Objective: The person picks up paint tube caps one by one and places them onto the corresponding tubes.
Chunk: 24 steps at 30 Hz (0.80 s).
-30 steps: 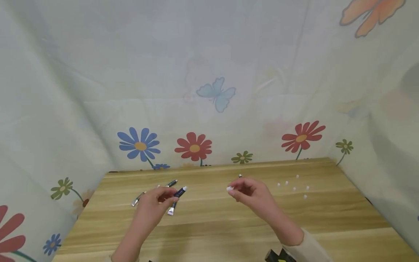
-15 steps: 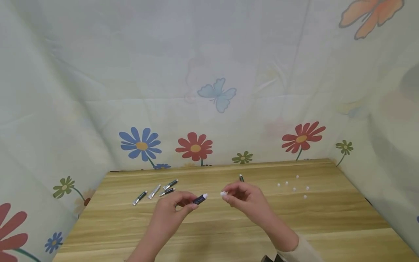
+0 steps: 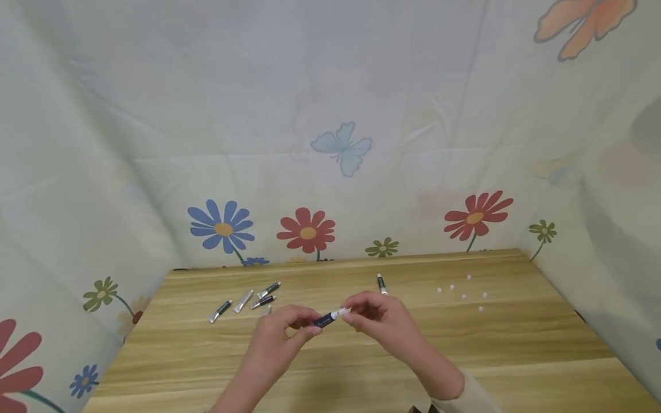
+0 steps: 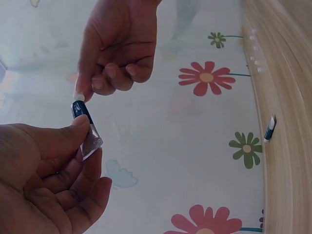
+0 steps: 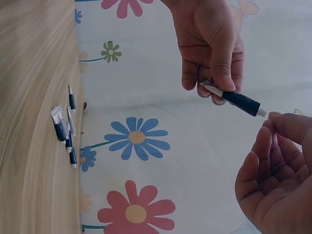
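Note:
My left hand [image 3: 281,332] pinches a small paint tube [image 3: 325,320] between thumb and fingers, above the table. The tube has a dark blue label, a white neck and a silver crimped end, which shows in the left wrist view by the left thumb [image 4: 80,122]. With its fingertips, my right hand [image 3: 389,321] pinches a small white cap [image 3: 344,311], right at the tube's neck. In the right wrist view the cap is mostly hidden by the fingers, and the tube [image 5: 242,102] points straight toward them.
Several more paint tubes [image 3: 220,311] lie at the table's left. One separate tube [image 3: 381,284] lies behind my right hand. Several loose white caps [image 3: 463,297] are scattered at the right. A flower-printed curtain [image 3: 341,86] surrounds the wooden table [image 3: 330,378].
My left hand has carried the paint tube rightward, away from the other tubes. My right hand, still pinching the cap, has moved slightly left, and the cap now meets the tube's neck.

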### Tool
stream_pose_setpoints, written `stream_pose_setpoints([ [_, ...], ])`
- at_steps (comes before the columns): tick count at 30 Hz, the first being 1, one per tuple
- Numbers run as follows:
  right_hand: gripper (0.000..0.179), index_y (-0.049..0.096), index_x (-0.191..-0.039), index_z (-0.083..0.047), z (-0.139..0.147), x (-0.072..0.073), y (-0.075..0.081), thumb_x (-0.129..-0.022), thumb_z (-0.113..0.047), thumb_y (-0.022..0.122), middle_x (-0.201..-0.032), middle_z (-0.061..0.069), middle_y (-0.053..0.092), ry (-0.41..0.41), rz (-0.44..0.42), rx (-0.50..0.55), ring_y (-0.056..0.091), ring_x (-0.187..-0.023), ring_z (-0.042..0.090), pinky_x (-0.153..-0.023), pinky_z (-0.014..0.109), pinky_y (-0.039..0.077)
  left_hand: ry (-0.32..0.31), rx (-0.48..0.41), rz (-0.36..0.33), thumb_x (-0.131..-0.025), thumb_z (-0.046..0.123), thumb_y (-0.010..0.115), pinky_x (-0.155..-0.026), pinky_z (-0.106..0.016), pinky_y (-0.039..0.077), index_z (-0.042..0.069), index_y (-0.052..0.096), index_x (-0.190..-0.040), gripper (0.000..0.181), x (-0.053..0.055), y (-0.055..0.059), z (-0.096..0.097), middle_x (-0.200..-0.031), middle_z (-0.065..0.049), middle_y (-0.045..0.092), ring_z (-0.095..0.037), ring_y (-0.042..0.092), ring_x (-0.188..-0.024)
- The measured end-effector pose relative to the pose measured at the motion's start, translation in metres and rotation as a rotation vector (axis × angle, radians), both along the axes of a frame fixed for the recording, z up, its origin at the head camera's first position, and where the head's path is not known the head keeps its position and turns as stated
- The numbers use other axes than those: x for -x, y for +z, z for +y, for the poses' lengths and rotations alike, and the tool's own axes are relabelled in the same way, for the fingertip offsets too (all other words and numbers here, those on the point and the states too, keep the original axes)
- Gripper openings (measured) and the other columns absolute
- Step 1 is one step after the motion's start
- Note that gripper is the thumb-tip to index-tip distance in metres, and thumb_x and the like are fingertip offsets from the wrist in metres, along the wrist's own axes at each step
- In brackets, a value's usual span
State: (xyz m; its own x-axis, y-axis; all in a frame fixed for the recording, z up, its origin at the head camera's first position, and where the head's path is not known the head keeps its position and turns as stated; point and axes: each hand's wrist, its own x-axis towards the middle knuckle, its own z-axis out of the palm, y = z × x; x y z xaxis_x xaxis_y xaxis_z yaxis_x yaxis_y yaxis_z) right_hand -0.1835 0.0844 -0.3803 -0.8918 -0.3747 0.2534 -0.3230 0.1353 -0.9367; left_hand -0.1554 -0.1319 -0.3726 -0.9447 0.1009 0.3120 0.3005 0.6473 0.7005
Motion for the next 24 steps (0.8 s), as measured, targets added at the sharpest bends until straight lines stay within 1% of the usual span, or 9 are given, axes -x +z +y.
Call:
stream_pose_setpoints([
  [5,0.021,0.070,-0.107,0.005,-0.002,-0.001,-0.002,-0.096,-0.012,0.071,-0.091,0.022,0.069,0.010,0.007,-0.007,0.059,-0.072,0.003,-0.066,0.020,0.055,-0.002,0.012,0.019,-0.083,0.012,0.083,-0.077,-0.022,0.055,0.022,0.077,-0.091,0.014,-0.001,-0.003,0.001,-0.086,0.012,0.074,-0.002,0.062,-0.082],
  [8,0.020,0.070,-0.106,0.005,-0.003,0.000,-0.004,-0.096,-0.012,0.071,-0.093,0.023,0.070,0.012,0.015,-0.013,0.059,-0.072,0.002,-0.066,0.020,0.054,0.002,0.027,0.050,-0.082,0.011,0.083,-0.078,-0.023,0.056,0.022,0.077,-0.091,0.015,-0.002,-0.005,0.002,-0.087,0.012,0.074,-0.002,0.062,-0.082],
  [11,0.020,0.071,-0.105,0.003,-0.003,0.000,-0.005,-0.096,-0.015,0.071,-0.093,0.021,0.071,0.004,0.028,-0.030,0.059,-0.072,0.003,-0.065,0.020,0.053,0.002,0.047,0.089,-0.081,0.010,0.083,-0.078,-0.023,0.057,0.020,0.078,-0.092,0.016,-0.001,-0.007,0.004,-0.088,0.010,0.075,-0.002,0.063,-0.082],
  [13,0.019,0.070,-0.103,0.001,-0.003,0.001,-0.006,-0.096,-0.017,0.072,-0.093,0.020,0.071,-0.004,0.035,-0.044,0.059,-0.072,0.003,-0.064,0.020,0.052,-0.001,0.054,0.103,-0.081,0.010,0.083,-0.078,-0.022,0.058,0.020,0.078,-0.092,0.016,-0.001,-0.007,0.005,-0.089,0.009,0.075,-0.003,0.064,-0.082],
  [17,0.016,0.068,-0.101,-0.001,-0.003,0.004,-0.008,-0.097,-0.016,0.070,-0.089,0.018,0.069,0.008,0.048,-0.050,0.058,-0.070,0.005,-0.062,0.022,0.053,-0.013,0.047,0.109,-0.082,0.010,0.083,-0.079,-0.025,0.059,0.020,0.077,-0.092,0.015,-0.001,-0.008,0.006,-0.090,0.009,0.075,-0.003,0.065,-0.083],
  [21,0.012,0.065,-0.101,-0.001,-0.003,0.005,-0.010,-0.100,-0.013,0.066,-0.085,0.016,0.064,0.041,0.074,-0.030,0.057,-0.068,0.009,-0.061,0.023,0.052,-0.026,0.032,0.112,-0.082,0.010,0.083,-0.079,-0.023,0.059,0.020,0.077,-0.093,0.015,0.001,-0.008,0.008,-0.091,0.009,0.076,-0.003,0.066,-0.083],
  [24,0.011,0.063,-0.101,-0.002,-0.003,0.006,-0.011,-0.101,-0.013,0.064,-0.084,0.014,0.063,0.037,0.090,-0.033,0.057,-0.068,0.010,-0.061,0.022,0.051,-0.021,0.025,0.110,-0.083,0.011,0.083,-0.077,-0.021,0.058,0.020,0.077,-0.094,0.015,0.002,-0.008,0.010,-0.090,0.008,0.076,-0.002,0.065,-0.081],
])
